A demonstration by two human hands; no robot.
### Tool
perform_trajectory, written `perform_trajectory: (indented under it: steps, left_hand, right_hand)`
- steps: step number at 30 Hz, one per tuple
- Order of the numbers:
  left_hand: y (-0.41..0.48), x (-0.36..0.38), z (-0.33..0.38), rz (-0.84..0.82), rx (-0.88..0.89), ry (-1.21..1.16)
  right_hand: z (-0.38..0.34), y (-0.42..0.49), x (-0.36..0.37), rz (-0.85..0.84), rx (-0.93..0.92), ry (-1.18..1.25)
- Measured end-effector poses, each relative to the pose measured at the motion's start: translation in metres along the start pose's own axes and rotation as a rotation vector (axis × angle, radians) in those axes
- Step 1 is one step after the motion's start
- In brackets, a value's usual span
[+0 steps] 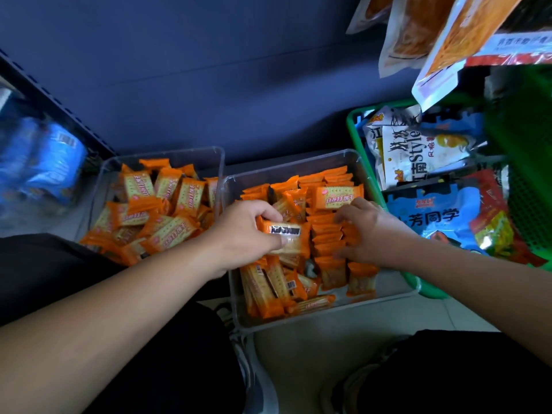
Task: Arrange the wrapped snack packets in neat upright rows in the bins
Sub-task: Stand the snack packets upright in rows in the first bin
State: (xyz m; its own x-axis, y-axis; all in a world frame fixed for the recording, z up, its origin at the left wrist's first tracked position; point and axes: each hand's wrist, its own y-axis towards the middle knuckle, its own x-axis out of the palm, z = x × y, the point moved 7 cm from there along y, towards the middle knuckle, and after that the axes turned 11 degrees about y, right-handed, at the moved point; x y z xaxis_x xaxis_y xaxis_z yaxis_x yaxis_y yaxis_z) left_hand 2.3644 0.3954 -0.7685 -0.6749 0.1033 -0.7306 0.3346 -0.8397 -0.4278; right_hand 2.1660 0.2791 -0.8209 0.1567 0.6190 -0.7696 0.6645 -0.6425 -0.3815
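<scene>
L hand: over the middle of R bin; fingers + thumb curled round one pkt, gripping it.
Pkt: orange wrapper, barcode side up, roughly flat in the hand, above R bin's contents, just left of the row.
R hand: in R bin's right half; fingers + thumb curled onto the row, holding a stretch of it btwn fingertips and thumb.
Row: orange pkts on edge, packed tight, running front to back in R bin's right half; two more stand at its near end.
Loose pkts: R bin's front-left, jumbled, some flat, some tilted.
Top pkt: toward R bin's back, face up w/ label showing, lying over the row's far end.
L bin: clear like R bin, close on R bin's left; touching or not, cannot tell. Holds a messy pile of the same pkts.
Basket: green, against R bin's right side; holds big snack bags.
Hanging bags: beyond R bin to the upper right, above the basket.
Blue packs: far left of R bin, past L bin; blurred.
Floor: pale, under R bin's front.
</scene>
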Motion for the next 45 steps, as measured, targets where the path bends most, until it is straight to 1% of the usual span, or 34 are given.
perform_trajectory:
  steps: [2,3,5,7,9,13,16,17,19,21,22,24,26,29,31,34,37,40,42,43,44,45]
  left_hand:
    - [-0.009,0.004,0.006,0.011,-0.023,-0.180]
    - [-0.011,0.009,0.008,-0.003,-0.035,-0.252]
    - [-0.013,0.021,0.013,-0.042,-0.062,-0.363]
    - [-0.014,0.033,0.018,-0.070,-0.068,-0.400]
    - [-0.015,0.044,0.025,-0.087,-0.053,-0.388]
    - [-0.014,0.054,0.034,-0.091,-0.006,-0.353]
    - [-0.015,0.044,0.043,0.024,0.085,-0.236]
    - [-0.017,0.041,0.048,0.065,0.135,-0.176]
    - [-0.022,0.043,0.058,0.079,0.221,-0.064]
    - [-0.022,0.049,0.060,0.084,0.238,-0.033]
    - [-0.020,0.050,0.059,0.088,0.233,-0.061]
    - [-0.016,0.052,0.057,0.052,0.232,-0.188]
    - [-0.012,0.054,0.054,-0.015,0.195,-0.334]
    - [-0.010,0.056,0.050,-0.081,0.126,-0.452]
    - [-0.008,0.059,0.047,-0.125,0.089,-0.522]
    - [-0.008,0.059,0.048,-0.148,0.077,-0.566]
    - [-0.008,0.058,0.048,-0.135,0.060,-0.562]
    - [-0.007,0.055,0.049,-0.088,0.092,-0.514]
    - [-0.006,0.054,0.051,-0.064,0.172,-0.455]
    - [-0.006,0.055,0.051,-0.056,0.219,-0.389]
    - [-0.004,0.058,0.049,-0.042,0.267,-0.252]
    - [-0.002,0.064,0.046,-0.049,0.308,-0.045]
  right_hand:
    - [-0.004,-0.009,-0.019,0.096,0.000,0.376]
    - [-0.005,-0.016,-0.025,0.113,0.045,0.576]
    - [-0.008,-0.030,-0.026,0.027,0.147,0.931]
    - [-0.016,-0.045,-0.025,-0.074,0.171,1.144]
    - [-0.016,-0.053,-0.026,-0.084,0.138,1.212]
    - [-0.005,-0.056,-0.035,0.038,0.105,1.134]
    - [-0.004,-0.057,-0.040,0.102,0.078,1.082]
    - [-0.004,-0.057,-0.040,0.130,0.086,1.087]
    - [-0.007,-0.057,-0.037,0.171,0.110,1.129]
    - [-0.013,-0.057,-0.032,0.137,0.112,1.182]
    - [-0.016,-0.058,-0.031,0.093,0.102,1.195]
    - [-0.020,-0.058,-0.034,0.034,0.066,1.159]
    - [-0.014,-0.057,-0.043,0.097,0.036,1.083]
    - [-0.003,-0.055,-0.052,0.230,0.065,1.073]
    - [-0.001,-0.053,-0.053,0.218,0.070,1.086]
    - [0.001,-0.050,-0.050,0.144,0.047,1.107]
    - [0.002,-0.050,-0.052,0.142,0.036,1.106]
    - [0.001,-0.049,-0.051,0.116,0.003,1.074]
    - [-0.002,-0.047,-0.049,0.092,-0.050,0.942]
    - [-0.002,-0.046,-0.047,0.088,-0.070,0.834]
    - [-0.002,-0.044,-0.044,0.086,-0.083,0.720]
    - [-0.001,-0.042,-0.040,0.087,-0.087,0.622]
